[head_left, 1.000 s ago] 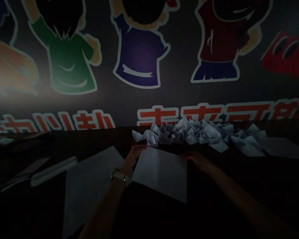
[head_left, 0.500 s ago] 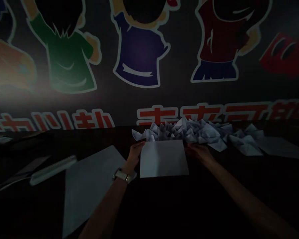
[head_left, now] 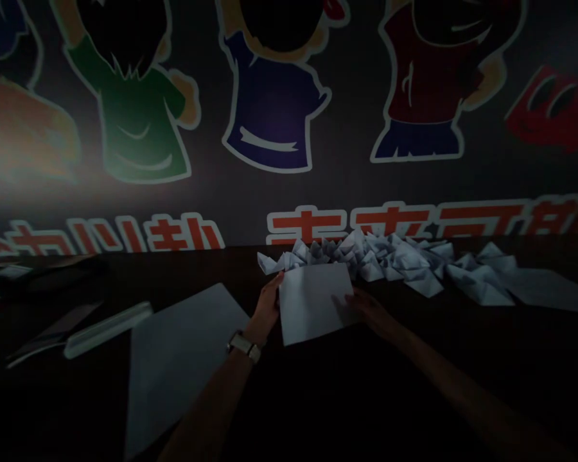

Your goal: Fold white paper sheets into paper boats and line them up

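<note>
A white sheet of paper (head_left: 314,307), nearly square in outline, is held up between my two hands. My left hand (head_left: 268,301), with a watch (head_left: 244,346) on its wrist, grips the sheet's left edge near the upper corner. On the opposite side my right hand (head_left: 368,309) pinches the right edge, its fingertips at the paper's front face. The fingers behind the sheet are hidden. Just beyond the paper lies a heap of folded white paper pieces (head_left: 407,256), pointed in shape.
Larger white paper (head_left: 183,346) lies on the dark table at left, beside a long pale translucent object (head_left: 108,328). More flat paper (head_left: 553,289) lies at right, past the heap. A wall (head_left: 337,183) with cartoon figures and red lettering rises behind the table.
The sheet has tilted, its right side rising. My right hand has shifted left and down along the right edge, and its fingers now show on the paper's face.
</note>
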`<state>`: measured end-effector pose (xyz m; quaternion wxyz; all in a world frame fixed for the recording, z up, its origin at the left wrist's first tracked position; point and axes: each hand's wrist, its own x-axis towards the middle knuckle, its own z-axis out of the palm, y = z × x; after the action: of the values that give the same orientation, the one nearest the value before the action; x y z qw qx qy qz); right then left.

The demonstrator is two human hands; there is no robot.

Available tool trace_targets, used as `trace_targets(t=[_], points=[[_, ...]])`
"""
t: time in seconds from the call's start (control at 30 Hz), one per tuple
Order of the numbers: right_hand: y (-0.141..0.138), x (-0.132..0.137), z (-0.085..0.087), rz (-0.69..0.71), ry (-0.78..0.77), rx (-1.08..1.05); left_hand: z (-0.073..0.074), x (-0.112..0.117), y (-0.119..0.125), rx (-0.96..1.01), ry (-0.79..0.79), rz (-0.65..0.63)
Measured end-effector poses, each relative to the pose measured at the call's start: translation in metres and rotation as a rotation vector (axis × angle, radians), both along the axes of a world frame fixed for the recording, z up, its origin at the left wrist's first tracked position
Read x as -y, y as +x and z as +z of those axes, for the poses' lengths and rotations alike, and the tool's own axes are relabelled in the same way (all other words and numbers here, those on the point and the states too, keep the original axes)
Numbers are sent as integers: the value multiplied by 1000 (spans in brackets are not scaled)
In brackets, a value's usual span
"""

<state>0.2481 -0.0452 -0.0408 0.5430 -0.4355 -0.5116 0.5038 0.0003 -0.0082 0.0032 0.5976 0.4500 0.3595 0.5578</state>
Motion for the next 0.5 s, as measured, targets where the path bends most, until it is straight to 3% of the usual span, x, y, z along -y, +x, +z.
trace_targets(t=[0.07, 0.13, 0.3, 0.5], points=[[0, 2, 2, 71, -25, -9, 1, 1, 2, 113, -18, 5], [3, 0, 2, 45, -57, -7, 2, 2, 4, 203, -30, -10], [16, -10, -1, -271, 15, 62, 2, 7, 13, 281, -76, -189], [22, -6, 7, -560, 190, 166, -14, 12, 28, 332, -168, -311]])
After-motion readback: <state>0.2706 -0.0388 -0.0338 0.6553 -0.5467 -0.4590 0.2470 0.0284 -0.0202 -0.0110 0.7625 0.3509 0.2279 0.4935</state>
